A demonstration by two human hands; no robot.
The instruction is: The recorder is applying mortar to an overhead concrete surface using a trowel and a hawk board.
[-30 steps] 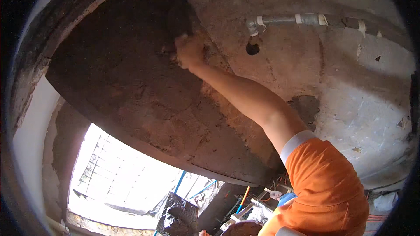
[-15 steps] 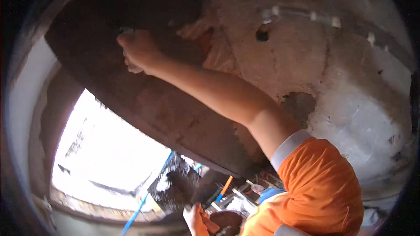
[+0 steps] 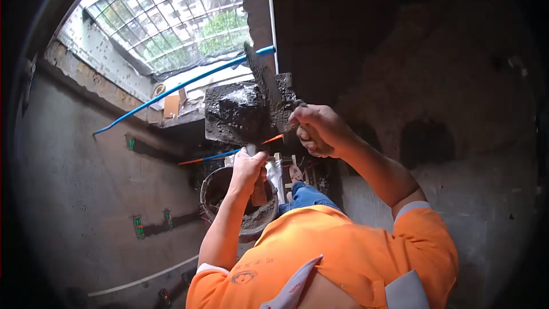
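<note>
My left hand (image 3: pixel 247 166) is closed round the wooden handle (image 3: pixel 259 192) of a plasterer's hawk. The hawk's dark square plate (image 3: pixel 216 123) is held out in front of me, with a wet grey heap of mortar (image 3: pixel 240 100) on it. My right hand (image 3: pixel 318 131) grips a plastering trowel (image 3: pixel 262 74), its mortar-coated blade tilted on edge over the right part of the plate. The trowel's handle is mostly hidden in my fingers. Below the hawk stands a round bucket (image 3: pixel 203 197) with more mortar inside, partly covered by my left forearm.
A barred window (image 3: pixel 171 23) lies ahead left, with a blue pipe (image 3: pixel 183 86) slanting across its sill. The left wall (image 3: pixel 86 194) carries green-marked boxes (image 3: pixel 139 226) in chased grooves. A dark wall (image 3: pixel 400 68) rises on the right. My foot (image 3: pixel 295 173) is beside the bucket.
My right arm has come down from the dark wall surface, and the trowel is now at the hawk. The view has swung toward the window, bringing the hawk and bucket into fuller sight.
</note>
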